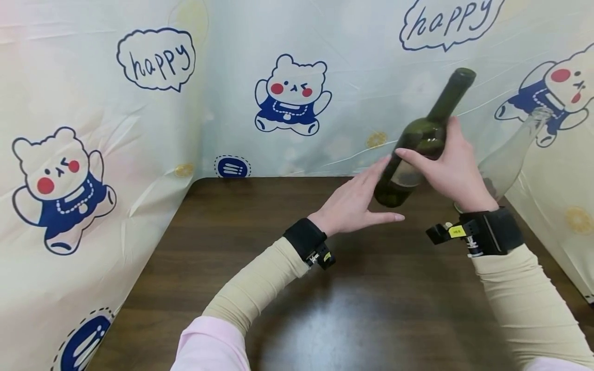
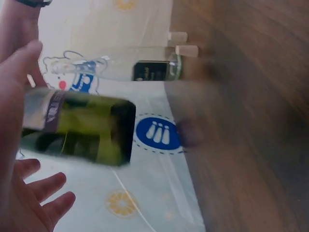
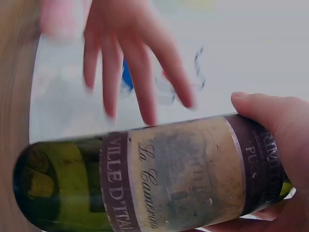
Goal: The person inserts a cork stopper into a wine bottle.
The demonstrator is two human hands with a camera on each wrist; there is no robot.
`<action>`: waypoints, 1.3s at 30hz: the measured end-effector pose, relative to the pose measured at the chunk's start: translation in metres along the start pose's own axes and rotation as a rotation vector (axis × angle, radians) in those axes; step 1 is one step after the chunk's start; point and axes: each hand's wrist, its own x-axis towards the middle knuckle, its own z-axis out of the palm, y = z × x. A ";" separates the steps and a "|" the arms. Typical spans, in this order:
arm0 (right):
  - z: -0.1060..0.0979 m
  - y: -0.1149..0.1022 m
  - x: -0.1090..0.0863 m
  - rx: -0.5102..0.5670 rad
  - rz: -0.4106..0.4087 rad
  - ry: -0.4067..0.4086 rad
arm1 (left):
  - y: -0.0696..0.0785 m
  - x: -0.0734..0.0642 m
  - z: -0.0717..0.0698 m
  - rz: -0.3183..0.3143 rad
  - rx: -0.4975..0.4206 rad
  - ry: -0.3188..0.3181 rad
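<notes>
Brown worktop (image 1: 241,216); R hand (image 1: 464,172), fingers clamped on green btl (image 1: 414,139); L hand (image 1: 349,203), fingers apart, nr it; clear btl (image 1: 509,156) 3 o'clock.

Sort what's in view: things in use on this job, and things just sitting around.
In use, it seems:
green wine bottle
right grip, holding it
left grip, close beside it

Just around, apparently:
clear glass bottle, dark label
two pale corks near its base
cartoon-printed backdrop
</notes>
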 end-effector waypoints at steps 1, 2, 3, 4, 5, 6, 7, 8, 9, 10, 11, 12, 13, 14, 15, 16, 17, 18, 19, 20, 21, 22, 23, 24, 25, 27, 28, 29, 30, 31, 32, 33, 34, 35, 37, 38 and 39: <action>0.002 -0.005 -0.002 0.013 -0.009 -0.006 | 0.002 -0.001 -0.001 -0.005 -0.039 0.015; 0.005 -0.010 -0.003 0.023 -0.019 -0.010 | 0.004 -0.002 -0.001 -0.008 -0.074 0.031; 0.007 -0.014 -0.005 0.030 -0.032 -0.012 | 0.005 -0.003 -0.002 -0.014 -0.105 0.048; 0.009 -0.017 -0.007 0.037 -0.040 -0.013 | 0.007 -0.005 -0.003 -0.021 -0.130 0.066; 0.011 -0.021 -0.008 0.042 -0.049 -0.016 | 0.009 -0.006 -0.005 -0.025 -0.151 0.091; 0.013 -0.024 -0.010 0.050 -0.060 -0.021 | 0.010 -0.007 -0.007 -0.025 -0.162 0.124; 0.015 -0.028 -0.011 0.055 -0.071 -0.026 | 0.011 -0.008 -0.009 -0.024 -0.167 0.162; 0.018 -0.032 -0.012 0.063 -0.083 -0.036 | 0.012 -0.008 -0.011 -0.018 -0.164 0.202; 0.020 -0.036 -0.013 0.073 -0.093 -0.050 | 0.012 -0.008 -0.014 -0.017 -0.153 0.243; 0.024 -0.040 -0.014 0.082 -0.103 -0.069 | 0.012 -0.009 -0.016 -0.020 -0.144 0.282; 0.027 -0.044 -0.015 0.088 -0.107 -0.087 | 0.011 -0.009 -0.018 -0.023 -0.138 0.315; 0.030 -0.048 -0.016 0.094 -0.110 -0.106 | 0.010 -0.010 -0.021 -0.032 -0.136 0.334; 0.033 -0.052 -0.017 0.102 -0.109 -0.125 | 0.009 -0.011 -0.023 -0.039 -0.134 0.342; 0.036 -0.055 -0.018 0.110 -0.110 -0.146 | 0.007 -0.013 -0.025 -0.045 -0.133 0.344; 0.038 -0.058 -0.018 0.115 -0.109 -0.168 | 0.005 -0.015 -0.027 -0.055 -0.137 0.341; 0.041 -0.059 -0.019 0.120 -0.108 -0.189 | 0.003 -0.018 -0.029 -0.066 -0.142 0.331; 0.043 -0.061 -0.020 0.127 -0.106 -0.208 | 0.000 -0.021 -0.031 -0.075 -0.145 0.320; 0.045 -0.061 -0.021 0.136 -0.109 -0.225 | -0.002 -0.023 -0.033 -0.081 -0.145 0.309; 0.047 -0.061 -0.021 0.145 -0.113 -0.239 | -0.005 -0.026 -0.034 -0.086 -0.139 0.305; 0.049 -0.061 -0.022 0.151 -0.122 -0.254 | -0.007 -0.028 -0.034 -0.092 -0.130 0.301; 0.051 -0.060 -0.022 0.154 -0.132 -0.265 | -0.009 -0.031 -0.035 -0.096 -0.122 0.297; 0.053 -0.059 -0.022 0.156 -0.141 -0.274 | -0.012 -0.033 -0.035 -0.100 -0.115 0.290; 0.055 -0.058 -0.022 0.159 -0.148 -0.281 | -0.014 -0.035 -0.035 -0.101 -0.108 0.284; 0.058 -0.057 -0.023 0.161 -0.152 -0.288 | -0.016 -0.037 -0.034 -0.104 -0.104 0.273; 0.060 -0.056 -0.024 0.163 -0.153 -0.296 | -0.017 -0.039 -0.034 -0.108 -0.103 0.263; 0.063 -0.054 -0.025 0.161 -0.145 -0.312 | -0.020 -0.044 -0.033 -0.120 -0.112 0.233; 0.065 -0.052 -0.026 0.161 -0.137 -0.320 | -0.022 -0.046 -0.032 -0.126 -0.116 0.221; 0.067 -0.051 -0.027 0.159 -0.127 -0.327 | -0.023 -0.048 -0.030 -0.132 -0.121 0.208; 0.068 -0.049 -0.028 0.156 -0.118 -0.336 | -0.025 -0.050 -0.028 -0.136 -0.131 0.197; 0.070 -0.048 -0.028 0.151 -0.112 -0.345 | -0.027 -0.051 -0.026 -0.137 -0.140 0.189; 0.071 -0.046 -0.029 0.147 -0.105 -0.355 | -0.029 -0.053 -0.023 -0.138 -0.148 0.182; 0.073 -0.044 -0.030 0.141 -0.101 -0.364 | -0.031 -0.054 -0.021 -0.140 -0.159 0.176; 0.075 -0.042 -0.031 0.133 -0.098 -0.376 | -0.033 -0.056 -0.017 -0.143 -0.167 0.169; 0.077 -0.040 -0.032 0.126 -0.097 -0.388 | -0.035 -0.058 -0.014 -0.149 -0.179 0.161; 0.081 -0.035 -0.035 0.114 -0.095 -0.412 | -0.039 -0.062 -0.007 -0.163 -0.195 0.143; 0.083 -0.033 -0.036 0.108 -0.092 -0.421 | -0.041 -0.065 -0.004 -0.174 -0.204 0.132; 0.086 -0.031 -0.037 0.100 -0.091 -0.430 | -0.042 -0.067 0.000 -0.183 -0.216 0.123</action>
